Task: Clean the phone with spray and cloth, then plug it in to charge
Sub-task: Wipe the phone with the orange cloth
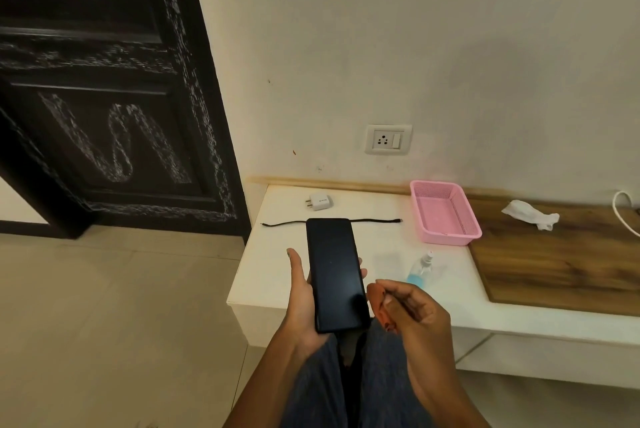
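Phone [335, 273] held screen-up in left hand [302, 303] above the table edge; right hand [407, 306] loosely curled, holding nothing. Cleaning seems not yet begun; next, reach for spray bottle [420, 270]

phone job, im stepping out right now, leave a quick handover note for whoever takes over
Left hand holds the phone, dark screen up, over the counter's edge. Right hand is loosely curled beside it, holding nothing.
Spray bottle stands on the white counter; cloth lies crumpled on the wooden part, right of the pink basket.
Charger and black cable lie loose, not joined; wall socket is free.
Whether cleaning is done cannot be told. Left: plugging in.
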`<state>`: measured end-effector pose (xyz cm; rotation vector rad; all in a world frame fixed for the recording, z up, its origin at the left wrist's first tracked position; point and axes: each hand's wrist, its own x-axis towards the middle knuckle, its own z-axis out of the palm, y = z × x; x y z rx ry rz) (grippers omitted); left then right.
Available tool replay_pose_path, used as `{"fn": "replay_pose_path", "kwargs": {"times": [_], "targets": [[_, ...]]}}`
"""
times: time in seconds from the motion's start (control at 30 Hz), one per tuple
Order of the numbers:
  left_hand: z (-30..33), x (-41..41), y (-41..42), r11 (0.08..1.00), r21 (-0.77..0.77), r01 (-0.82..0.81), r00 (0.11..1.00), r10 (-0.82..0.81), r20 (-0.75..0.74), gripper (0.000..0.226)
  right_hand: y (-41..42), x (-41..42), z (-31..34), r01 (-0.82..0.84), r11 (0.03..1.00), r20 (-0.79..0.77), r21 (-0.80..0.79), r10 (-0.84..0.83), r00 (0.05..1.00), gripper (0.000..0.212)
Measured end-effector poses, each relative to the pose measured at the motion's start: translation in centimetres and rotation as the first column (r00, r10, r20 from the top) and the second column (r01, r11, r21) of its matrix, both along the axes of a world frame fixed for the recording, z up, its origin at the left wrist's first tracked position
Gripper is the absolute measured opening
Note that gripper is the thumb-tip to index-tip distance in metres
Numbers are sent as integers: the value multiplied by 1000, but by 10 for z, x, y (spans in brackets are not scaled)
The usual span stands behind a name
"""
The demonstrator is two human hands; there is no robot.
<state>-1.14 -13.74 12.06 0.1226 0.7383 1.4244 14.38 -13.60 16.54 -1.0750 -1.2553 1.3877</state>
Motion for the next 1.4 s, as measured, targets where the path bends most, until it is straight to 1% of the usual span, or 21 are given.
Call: {"fn": "replay_pose_path", "kwargs": {"times": [0.2, 0.3, 0.4, 0.47, 0.57, 0.7, 0.77, 0.83, 0.9, 0.93, 1.0, 1.07, 1.13, 1.3, 1.4], "targets": [[-2, 0, 1, 1000, 15, 8, 1000, -8, 12, 101, 9, 4, -8, 24, 984, -43, -175, -32, 999, 23], [0, -1, 3, 1000, -16, 23, 996, -24, -84, 98, 12, 5, -7, 21, 981, -35, -195, -28, 999, 23], [3, -1, 7, 994, -98, 44, 971, -66, -229, 96, 13, 4, -5, 23, 980, -28, -199, -30, 999, 25], [3, -1, 9, 988, -141, 57, 955, -95, -279, 98, 15, 4, -7, 31, 977, -27, -209, -38, 999, 24], [1, -2, 10, 983, -169, 70, 953, -116, -279, 100, 17, 5, -11, 36, 972, -21, -233, -42, 999, 24], [-5, -2, 14, 985, -169, 43, 967, -84, -242, 93, 22, 6, -18, 65, 957, -39, -281, -79, 996, 25], [-10, -3, 15, 981, -186, 47, 958, -97, -270, 93, 24, 7, -20, 71, 948, -67, -310, -97, 993, 25], [-16, -3, 20, 968, -249, 19, 943, -100, -317, 94, 29, 8, -26, 77, 934, -90, -349, -115, 989, 20], [-21, -3, 28, 938, -345, -34, 903, -119, -412, 98, 33, 9, -29, 82, 922, -103, -379, -131, 986, 20], [-24, -2, 33, 916, -395, -65, 865, -146, -479, 98, 34, 8, -31, 84, 916, -111, -392, -138, 984, 22], [-29, 1, 45, 883, -449, -137, 794, -174, -583, 88, 38, 8, -34, 78, 907, -129, -415, -144, 981, 22], [-35, 3, 57, 871, -455, -183, 761, -167, -626, 79, 40, 7, -36, 77, 900, -121, -429, -142, 982, 25], [-44, 4, 67, 872, -440, -216, 734, -151, -662, 76, 45, 8, -39, 91, 895, -87, -437, -143, 986, 30], [-74, 3, 93, 884, -407, -229, 655, -169, -736, 69, 58, 15, -54, 148, 865, 2, -479, -168, 986, 18], [-89, 3, 105, 888, -411, -207, 634, -199, -748, 69, 64, 18, -60, 177, 863, 30, -473, -186, 982, 13]]}}
